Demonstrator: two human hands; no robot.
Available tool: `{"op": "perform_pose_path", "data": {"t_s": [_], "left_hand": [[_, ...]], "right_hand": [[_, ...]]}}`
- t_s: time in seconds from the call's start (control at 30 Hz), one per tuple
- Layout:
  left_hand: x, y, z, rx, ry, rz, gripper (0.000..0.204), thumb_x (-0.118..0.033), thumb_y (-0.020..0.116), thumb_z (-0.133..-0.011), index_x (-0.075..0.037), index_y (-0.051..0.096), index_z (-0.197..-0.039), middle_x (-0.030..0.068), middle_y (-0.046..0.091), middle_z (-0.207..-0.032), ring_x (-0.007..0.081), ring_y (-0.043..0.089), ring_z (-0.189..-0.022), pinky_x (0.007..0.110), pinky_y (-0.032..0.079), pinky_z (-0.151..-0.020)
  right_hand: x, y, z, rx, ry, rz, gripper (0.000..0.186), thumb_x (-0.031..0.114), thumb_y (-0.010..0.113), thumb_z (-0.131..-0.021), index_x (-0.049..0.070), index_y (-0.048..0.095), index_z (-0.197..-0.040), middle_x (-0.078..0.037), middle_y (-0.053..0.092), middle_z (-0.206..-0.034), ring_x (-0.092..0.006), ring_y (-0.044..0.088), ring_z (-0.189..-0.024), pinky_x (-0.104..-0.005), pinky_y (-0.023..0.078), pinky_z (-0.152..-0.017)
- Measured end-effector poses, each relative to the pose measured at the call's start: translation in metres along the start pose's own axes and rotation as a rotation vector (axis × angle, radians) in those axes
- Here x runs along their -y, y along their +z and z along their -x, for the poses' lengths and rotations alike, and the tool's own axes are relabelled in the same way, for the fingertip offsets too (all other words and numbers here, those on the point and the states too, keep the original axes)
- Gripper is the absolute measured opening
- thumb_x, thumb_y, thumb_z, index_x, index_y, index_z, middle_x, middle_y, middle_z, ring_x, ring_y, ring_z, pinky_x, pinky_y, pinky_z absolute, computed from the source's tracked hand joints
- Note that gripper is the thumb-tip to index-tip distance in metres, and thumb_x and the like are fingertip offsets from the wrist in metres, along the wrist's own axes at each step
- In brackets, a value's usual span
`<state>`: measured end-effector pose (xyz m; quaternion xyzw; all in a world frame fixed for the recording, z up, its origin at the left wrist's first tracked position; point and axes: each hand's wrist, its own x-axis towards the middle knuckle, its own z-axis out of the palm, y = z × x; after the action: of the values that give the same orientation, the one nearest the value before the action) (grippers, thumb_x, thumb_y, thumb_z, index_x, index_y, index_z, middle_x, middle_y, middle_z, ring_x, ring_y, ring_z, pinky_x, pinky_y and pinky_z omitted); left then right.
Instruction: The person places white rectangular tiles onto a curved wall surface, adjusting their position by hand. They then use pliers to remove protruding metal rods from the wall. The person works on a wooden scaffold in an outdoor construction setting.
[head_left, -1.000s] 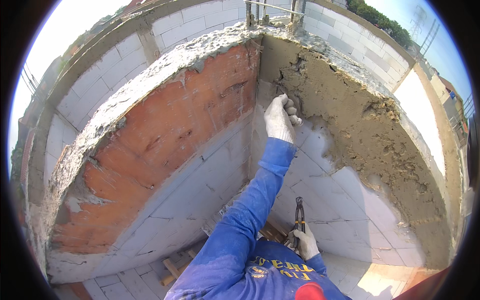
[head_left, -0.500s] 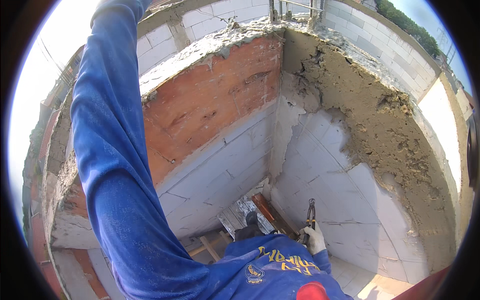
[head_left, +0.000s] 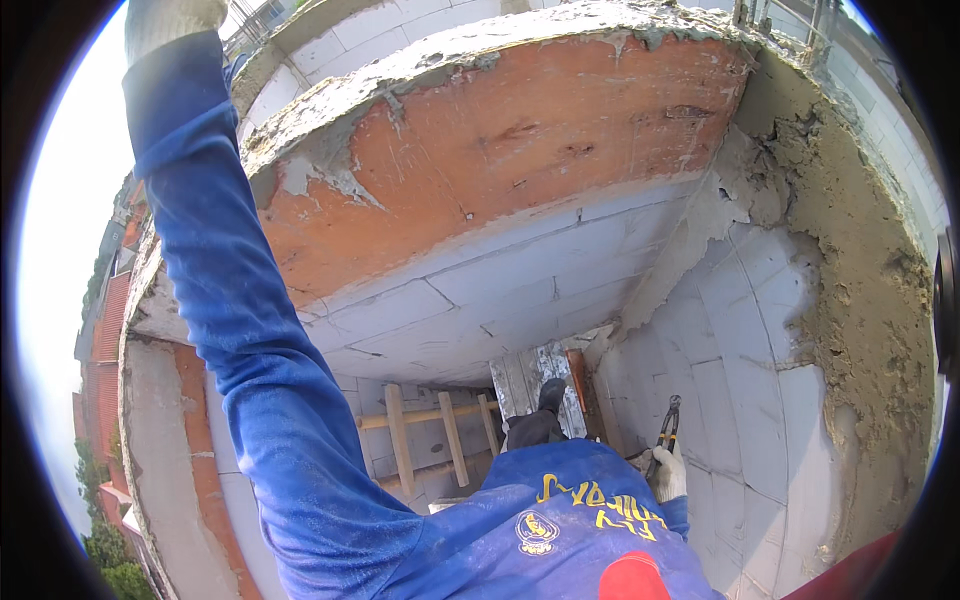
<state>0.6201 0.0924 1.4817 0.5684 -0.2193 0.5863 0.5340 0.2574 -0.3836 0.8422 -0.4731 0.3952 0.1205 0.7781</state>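
My right hand (head_left: 668, 474), in a whitish glove, is closed around the handles of a pair of pincers (head_left: 669, 425). Their dark jaws point up, beside the block wall on the right. My left arm, in a blue sleeve, reaches far up the left side. At the top edge only part of my gloved left hand (head_left: 176, 20) shows, past the rough top of the concrete beam (head_left: 420, 62); its fingers are cut off from sight.
Below the beam's reddish face (head_left: 500, 150) runs a white block wall (head_left: 470, 290). Rough grey mortar (head_left: 860, 260) covers the right wall's upper part. Far down are a wooden ladder (head_left: 450, 435) and metal-grey planks (head_left: 515, 385) with my dark shoe (head_left: 551, 393). Rebar rises at the top right.
My view has swung left, so the corner and pincers sit further right and more of the ladder shows. Part of my left glove has come into sight. The right hand keeps its hold.
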Motion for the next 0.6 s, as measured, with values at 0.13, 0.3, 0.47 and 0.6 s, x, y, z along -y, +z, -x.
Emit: {"op": "perform_pose_path", "data": {"t_s": [0.13, 0.3, 0.47, 0.6], "left_hand": [[-0.046, -0.049, 0.140, 0.027, -0.113, -0.039, 0.033, -0.024, 0.068, -0.107, 0.004, 0.075, -0.123, 0.0193, 0.078, -0.109, 0.0256, 0.078, -0.100, 0.037, 0.064, -0.091], [-0.035, -0.095, 0.313, 0.231, -0.635, -0.526, 0.034, -0.020, 0.077, -0.101, 0.004, 0.077, -0.125, 0.0121, 0.081, -0.110, 0.0156, 0.074, -0.099, 0.030, 0.058, -0.092], [0.023, -0.092, 0.403, 0.267, -0.712, -0.685, 0.048, -0.029, 0.079, -0.092, 0.004, 0.076, -0.127, 0.0188, 0.081, -0.117, 0.0265, 0.078, -0.107, 0.037, 0.058, -0.098], [0.028, -0.044, 0.383, 0.196, -0.710, -0.714, 0.047, -0.031, 0.079, -0.091, 0.001, 0.077, -0.126, 0.0194, 0.081, -0.117, 0.0296, 0.078, -0.107, 0.038, 0.058, -0.099]], "right_hand": [[0.023, -0.011, -0.001, -0.034, -0.062, 0.124, 0.041, 0.012, 0.063, -0.093, 0.010, 0.058, -0.133, -0.008, 0.066, -0.088, -0.0183, 0.064, -0.068, -0.0357, 0.054, -0.055], [0.042, -0.013, -0.009, 0.135, -0.057, 0.325, 0.044, 0.012, 0.063, -0.094, 0.009, 0.057, -0.138, -0.006, 0.067, -0.087, -0.0181, 0.064, -0.065, -0.0362, 0.053, -0.052], [0.059, -0.001, 0.013, 0.166, -0.067, 0.482, 0.051, 0.011, 0.066, -0.088, 0.002, 0.058, -0.138, -0.009, 0.069, -0.087, -0.0171, 0.063, -0.062, -0.0325, 0.050, -0.051], [0.026, -0.028, 0.026, 0.160, -0.083, 0.328, 0.048, 0.011, 0.066, -0.090, 0.002, 0.056, -0.137, -0.010, 0.069, -0.086, -0.0176, 0.063, -0.062, -0.0336, 0.051, -0.051]]}}
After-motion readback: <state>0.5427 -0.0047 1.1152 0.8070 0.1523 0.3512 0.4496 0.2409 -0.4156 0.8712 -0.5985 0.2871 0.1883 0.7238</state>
